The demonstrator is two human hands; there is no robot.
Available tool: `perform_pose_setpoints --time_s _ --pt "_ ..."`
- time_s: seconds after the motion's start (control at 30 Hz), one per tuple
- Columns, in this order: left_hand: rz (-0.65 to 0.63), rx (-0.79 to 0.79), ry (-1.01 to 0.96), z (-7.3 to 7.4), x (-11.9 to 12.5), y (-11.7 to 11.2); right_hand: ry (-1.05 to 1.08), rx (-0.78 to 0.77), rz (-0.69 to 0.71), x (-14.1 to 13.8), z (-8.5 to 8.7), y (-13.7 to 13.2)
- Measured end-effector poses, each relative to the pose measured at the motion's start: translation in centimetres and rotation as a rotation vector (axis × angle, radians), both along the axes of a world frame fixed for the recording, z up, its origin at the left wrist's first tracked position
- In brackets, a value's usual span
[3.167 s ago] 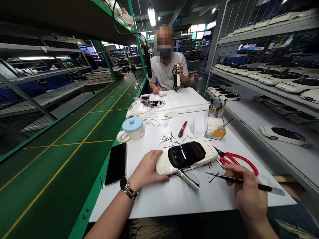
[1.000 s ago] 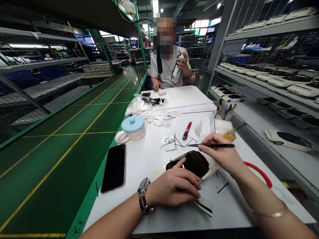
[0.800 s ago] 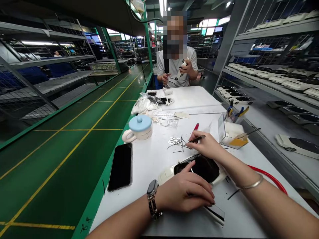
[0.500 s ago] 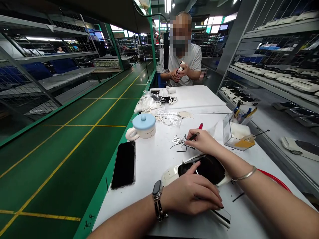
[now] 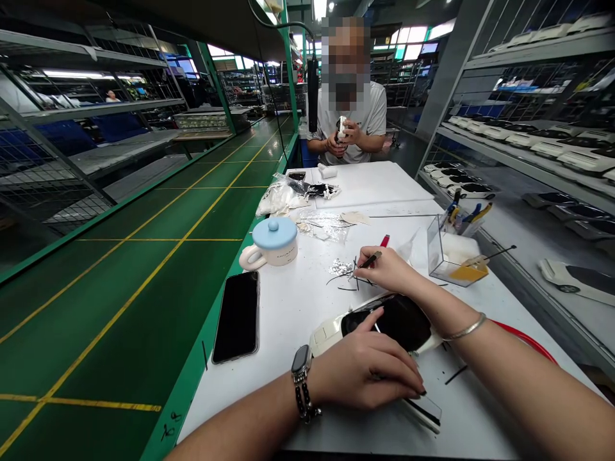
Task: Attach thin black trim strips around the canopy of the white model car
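Note:
On the table in front of me, a white model car (image 5: 327,334) with a black roof and windows lies partly under my left hand (image 5: 368,368). One finger of that hand stretches over the dark glass, while the others bend around the near side. By these fingertips a narrow white-and-black piece with a clear pane (image 5: 425,413) sticks out; whether it joins the car is hidden. Beyond the car, my right hand (image 5: 384,269) pinches dark tweezers (image 5: 371,259), their tip down among thin black strips (image 5: 356,282). Small silver pieces (image 5: 340,266) lie beside the strips.
A lidded mug (image 5: 276,240) and a phone (image 5: 236,317) are at the left edge. A clear tool box (image 5: 454,256) stands right, near a red cable (image 5: 526,339). Across the table, a person (image 5: 346,121) holds a small white object. Plastic bags (image 5: 283,195) lie farther back.
My hands keep nearly the same places, the tweezers still among the black strips. The person opposite has turned the white object more upright. The whole view has shifted slightly.

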State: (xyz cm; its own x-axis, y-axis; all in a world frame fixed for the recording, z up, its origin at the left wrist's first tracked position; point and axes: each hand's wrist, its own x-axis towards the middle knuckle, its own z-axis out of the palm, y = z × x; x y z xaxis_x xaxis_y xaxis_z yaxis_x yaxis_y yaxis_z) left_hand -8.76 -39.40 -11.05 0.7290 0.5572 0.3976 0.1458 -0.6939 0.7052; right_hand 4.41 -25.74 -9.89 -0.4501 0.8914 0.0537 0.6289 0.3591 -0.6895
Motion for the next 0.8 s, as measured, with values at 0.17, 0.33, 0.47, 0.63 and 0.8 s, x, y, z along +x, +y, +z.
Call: perform_pose_setpoints --time_s 0.17,0.33,0.47,0.63,0.8 --pt "0.039 0.020 -0.083 0.0 0.1 -0.1 0.082 0.027 -0.084 0.5 0.7 -0.7" --pt "0.123 -0.019 -0.107 0.0 0.4 0.0 0.195 0.089 -0.162 2.6 2.2 -2.5" --pt "0.143 -0.021 -0.130 0.0 0.7 -0.1 0.133 0.056 -0.104 2.8 1.8 -2.4" --pt "0.164 -0.033 -0.206 -0.1 0.8 -0.2 0.051 0.020 -0.148 0.9 0.4 -1.0" --pt "0.159 -0.050 -0.198 -0.3 0.8 -0.3 0.006 0.012 -0.135 -0.2 0.4 -0.8"
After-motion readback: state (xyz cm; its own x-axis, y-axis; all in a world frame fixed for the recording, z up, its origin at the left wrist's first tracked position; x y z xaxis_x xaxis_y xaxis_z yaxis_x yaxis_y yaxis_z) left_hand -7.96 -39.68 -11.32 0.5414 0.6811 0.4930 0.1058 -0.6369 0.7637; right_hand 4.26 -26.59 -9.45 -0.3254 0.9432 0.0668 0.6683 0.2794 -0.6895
